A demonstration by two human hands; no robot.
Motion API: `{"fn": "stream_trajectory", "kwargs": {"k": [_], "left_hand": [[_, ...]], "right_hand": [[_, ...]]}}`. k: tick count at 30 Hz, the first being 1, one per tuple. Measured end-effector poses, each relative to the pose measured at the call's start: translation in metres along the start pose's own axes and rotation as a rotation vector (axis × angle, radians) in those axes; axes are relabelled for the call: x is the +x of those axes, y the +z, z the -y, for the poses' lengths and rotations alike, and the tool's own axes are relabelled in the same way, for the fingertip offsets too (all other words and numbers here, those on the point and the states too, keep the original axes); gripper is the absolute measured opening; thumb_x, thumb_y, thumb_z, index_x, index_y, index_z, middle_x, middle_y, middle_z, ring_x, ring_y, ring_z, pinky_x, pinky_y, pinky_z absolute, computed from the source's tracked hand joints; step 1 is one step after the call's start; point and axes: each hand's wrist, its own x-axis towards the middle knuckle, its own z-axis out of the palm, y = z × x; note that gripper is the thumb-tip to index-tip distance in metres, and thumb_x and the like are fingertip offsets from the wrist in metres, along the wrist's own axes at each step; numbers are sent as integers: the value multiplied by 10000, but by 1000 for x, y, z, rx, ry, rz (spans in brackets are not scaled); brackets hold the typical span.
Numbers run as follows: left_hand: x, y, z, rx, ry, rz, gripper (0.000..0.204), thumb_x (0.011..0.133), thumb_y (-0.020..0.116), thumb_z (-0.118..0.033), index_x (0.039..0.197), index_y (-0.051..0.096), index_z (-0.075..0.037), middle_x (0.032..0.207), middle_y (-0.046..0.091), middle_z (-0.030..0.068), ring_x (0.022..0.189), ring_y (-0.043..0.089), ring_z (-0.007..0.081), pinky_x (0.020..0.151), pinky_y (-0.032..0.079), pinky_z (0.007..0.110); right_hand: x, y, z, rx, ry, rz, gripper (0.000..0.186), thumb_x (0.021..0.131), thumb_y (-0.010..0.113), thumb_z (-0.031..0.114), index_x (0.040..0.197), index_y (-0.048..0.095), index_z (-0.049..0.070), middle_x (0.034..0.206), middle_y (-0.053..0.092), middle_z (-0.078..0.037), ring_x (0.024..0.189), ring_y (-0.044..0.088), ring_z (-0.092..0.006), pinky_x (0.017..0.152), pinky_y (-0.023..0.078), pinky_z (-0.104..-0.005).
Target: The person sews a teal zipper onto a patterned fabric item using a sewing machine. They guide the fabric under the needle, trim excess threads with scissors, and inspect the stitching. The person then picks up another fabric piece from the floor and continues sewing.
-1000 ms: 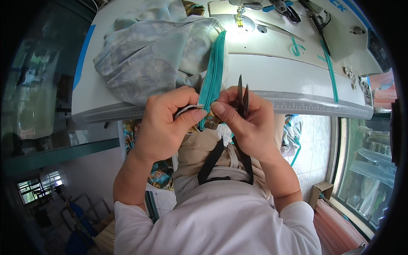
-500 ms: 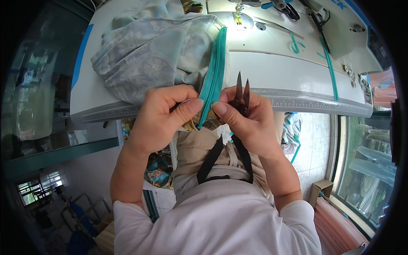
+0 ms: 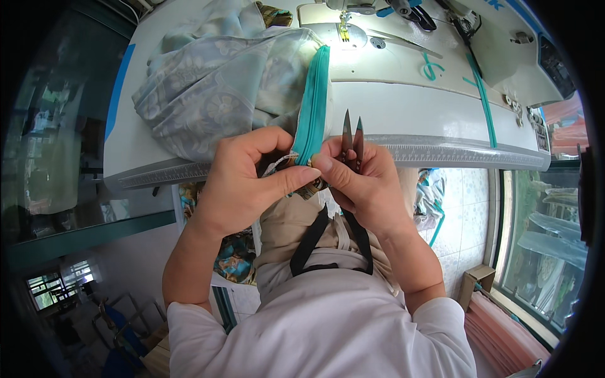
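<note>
A teal zipper (image 3: 313,101) runs down from the pale grey-blue patterned cloth (image 3: 220,104) at the table's front edge. My left hand (image 3: 242,173) is closed on the zipper's lower end, its thumb pressing where a patterned lining folds over. From the other side, my right hand (image 3: 365,183) pinches the same end between thumb and finger. Dark scissors (image 3: 351,142) are also tucked in my right hand, blades up and slightly apart, with their handles hidden by the fingers.
Beyond my hands, the sewing machine's needle and presser foot (image 3: 345,28) stand under a bright light. A ruler strip (image 3: 441,148) lines the table's front edge. Teal strips (image 3: 484,104) lie at the right, and black-handled scissors (image 3: 423,17) lie farther back.
The lower zipper end, which hung below my fingers, is now folded up between both thumbs. My left thumb has shifted right and down; the scissors remain in my right hand.
</note>
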Motion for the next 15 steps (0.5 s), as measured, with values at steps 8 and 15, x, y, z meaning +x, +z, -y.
{"fn": "stream_trajectory", "kwargs": {"k": [8, 15], "left_hand": [[-4, -4, -8, 10, -131, 56, 166, 904, 801, -101, 987, 722, 19, 830, 702, -4, 775, 581, 38, 680, 482, 235], [-20, -4, -4, 242, 38, 84, 139, 867, 796, -91, 946, 722, -4, 800, 674, 46, 756, 585, 146, 712, 464, 306]], "right_hand": [[-6, 0, -6, -170, -93, 22, 149, 1002, 718, 124, 998, 721, -24, 852, 670, 41, 734, 501, -11, 626, 404, -202], [-13, -5, -12, -137, -207, -63, 203, 1047, 632, 94, 1135, 691, -78, 946, 747, -79, 885, 710, -117, 769, 569, -255]]}}
